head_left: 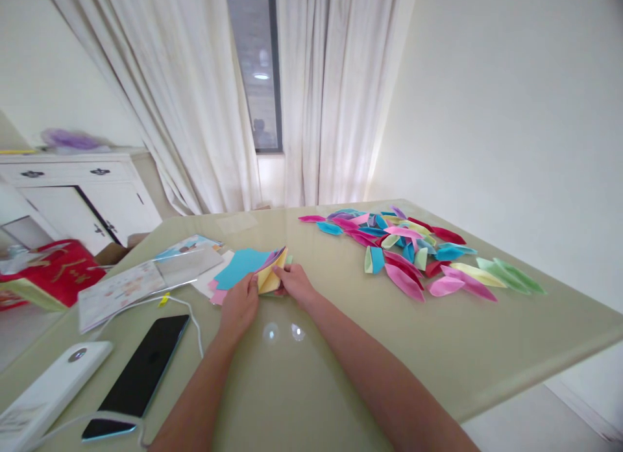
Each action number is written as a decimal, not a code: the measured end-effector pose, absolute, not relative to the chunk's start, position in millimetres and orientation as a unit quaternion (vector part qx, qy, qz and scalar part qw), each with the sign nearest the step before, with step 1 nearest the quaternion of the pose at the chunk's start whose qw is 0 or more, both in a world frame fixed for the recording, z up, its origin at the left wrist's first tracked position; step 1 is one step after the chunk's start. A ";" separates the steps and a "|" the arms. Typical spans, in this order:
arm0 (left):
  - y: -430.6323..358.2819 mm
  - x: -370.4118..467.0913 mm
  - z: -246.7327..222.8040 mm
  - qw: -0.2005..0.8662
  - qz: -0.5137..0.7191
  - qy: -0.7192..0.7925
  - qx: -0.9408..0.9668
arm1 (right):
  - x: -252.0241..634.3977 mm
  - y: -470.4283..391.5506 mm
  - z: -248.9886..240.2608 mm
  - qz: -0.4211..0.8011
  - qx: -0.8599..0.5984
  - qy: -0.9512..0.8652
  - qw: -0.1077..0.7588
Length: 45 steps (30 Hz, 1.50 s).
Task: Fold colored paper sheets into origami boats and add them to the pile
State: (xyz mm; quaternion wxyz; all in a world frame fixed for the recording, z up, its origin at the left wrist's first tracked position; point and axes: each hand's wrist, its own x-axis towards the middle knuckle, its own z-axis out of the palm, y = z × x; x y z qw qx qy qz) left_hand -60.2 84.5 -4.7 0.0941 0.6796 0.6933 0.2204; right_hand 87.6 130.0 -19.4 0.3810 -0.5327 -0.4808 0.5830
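Observation:
Both my hands meet around a yellow sheet of paper [269,280] near the middle of the table. My left hand [241,304] pinches its left edge with the thumb on top. On the right edge, my right hand [294,283] grips the same sheet, which is bent between them. A purple sheet [270,259] shows just behind the yellow one. Under and beside the left hand lie blue paper [243,265] and pink paper [217,297]. Off to the right is a heap of folded paper pieces [403,235] in many colours.
A black phone [141,371] and a white power bank [56,387] with a white cable [197,325] lie at the left front. Packets [121,290] rest on the table's left side. A red bag [63,273] stands beyond that edge. Curtains [195,102] hang behind.

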 end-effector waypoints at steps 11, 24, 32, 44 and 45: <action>77.5 -52.5 -13.0 0.093 0.233 0.672 0.696 | 83.8 125.4 -26.3 0.479 -0.579 -0.480 0.452; 92.3 -68.2 -9.3 0.165 0.295 0.632 0.698 | 88.9 132.7 -27.4 0.545 -0.533 -0.466 0.449; 102.5 -75.9 -5.5 0.188 0.311 0.603 0.710 | 98.0 128.6 -28.2 0.562 -0.471 -0.476 0.485; 91.1 -59.2 0.6 0.095 0.227 0.635 0.732 | 89.6 136.7 -24.5 0.555 -0.543 -0.487 0.400; 88.0 -55.3 0.2 0.083 0.216 0.636 0.736 | 88.7 136.8 -24.3 0.551 -0.547 -0.490 0.397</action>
